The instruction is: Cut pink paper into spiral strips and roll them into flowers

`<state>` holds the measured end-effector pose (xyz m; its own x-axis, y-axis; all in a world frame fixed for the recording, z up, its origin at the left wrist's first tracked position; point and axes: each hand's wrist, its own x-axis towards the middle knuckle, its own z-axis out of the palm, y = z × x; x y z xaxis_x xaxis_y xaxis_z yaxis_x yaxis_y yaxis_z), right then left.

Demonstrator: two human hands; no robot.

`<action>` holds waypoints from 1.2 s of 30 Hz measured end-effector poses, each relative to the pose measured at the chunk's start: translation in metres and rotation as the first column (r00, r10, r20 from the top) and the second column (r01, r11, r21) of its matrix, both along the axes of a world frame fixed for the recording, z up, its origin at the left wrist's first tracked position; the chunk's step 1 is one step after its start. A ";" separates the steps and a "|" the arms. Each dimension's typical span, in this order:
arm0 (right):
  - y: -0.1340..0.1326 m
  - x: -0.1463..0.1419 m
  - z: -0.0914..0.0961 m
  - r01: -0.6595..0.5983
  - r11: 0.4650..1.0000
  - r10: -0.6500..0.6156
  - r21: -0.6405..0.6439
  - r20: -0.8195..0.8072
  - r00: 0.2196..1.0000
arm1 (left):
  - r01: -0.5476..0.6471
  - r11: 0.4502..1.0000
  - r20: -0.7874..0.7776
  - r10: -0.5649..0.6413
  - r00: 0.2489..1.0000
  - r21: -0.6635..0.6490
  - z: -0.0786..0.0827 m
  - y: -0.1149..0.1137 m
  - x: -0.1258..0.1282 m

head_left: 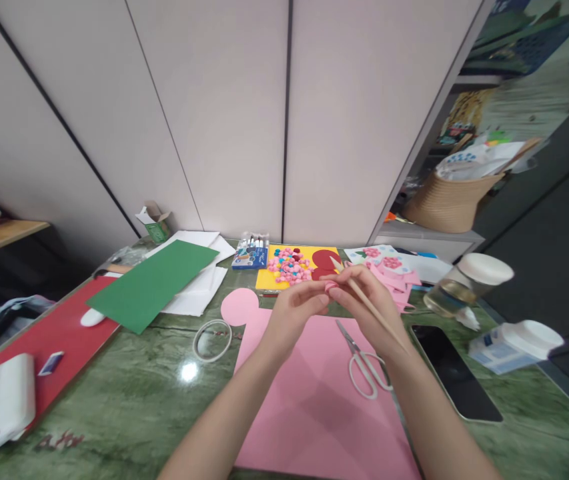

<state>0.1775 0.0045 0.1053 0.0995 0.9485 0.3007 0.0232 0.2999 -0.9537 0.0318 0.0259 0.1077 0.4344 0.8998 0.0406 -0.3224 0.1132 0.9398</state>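
My left hand and my right hand meet above a large pink sheet. Between their fingertips is a small pink paper roll, pinched from both sides. A slim pale wooden stick with a pointed end lies across my right hand, held along with the roll. White-handled scissors rest on the pink sheet beneath my right hand. To the left of my left hand lie a pink paper circle, touching the sheet's corner, and a roll of tape.
Behind the hands, a yellow sheet bears pink and blue balls and red circles. A phone, a jar and a white-lidded bottle stand right. Green card lies left.
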 end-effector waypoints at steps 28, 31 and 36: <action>-0.003 0.006 0.003 0.017 0.998 -0.025 0.055 0.165 0.986 | 0.077 0.962 0.217 -0.019 0.976 -0.262 0.000 0.005 0.002; -0.002 0.008 0.000 0.025 0.999 -0.030 0.038 0.135 0.990 | 0.079 0.955 0.230 -0.012 0.973 -0.285 0.001 0.006 0.002; -0.003 0.002 -0.002 0.021 0.997 -0.030 0.075 0.121 0.992 | 0.084 0.958 0.213 -0.025 0.977 -0.276 -0.001 0.005 0.002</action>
<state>0.1797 0.0019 0.1034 0.0819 0.9209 0.3811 0.1461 0.3671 -0.9186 0.0339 0.0305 0.1062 0.4921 0.8625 -0.1178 -0.4902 0.3864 0.7813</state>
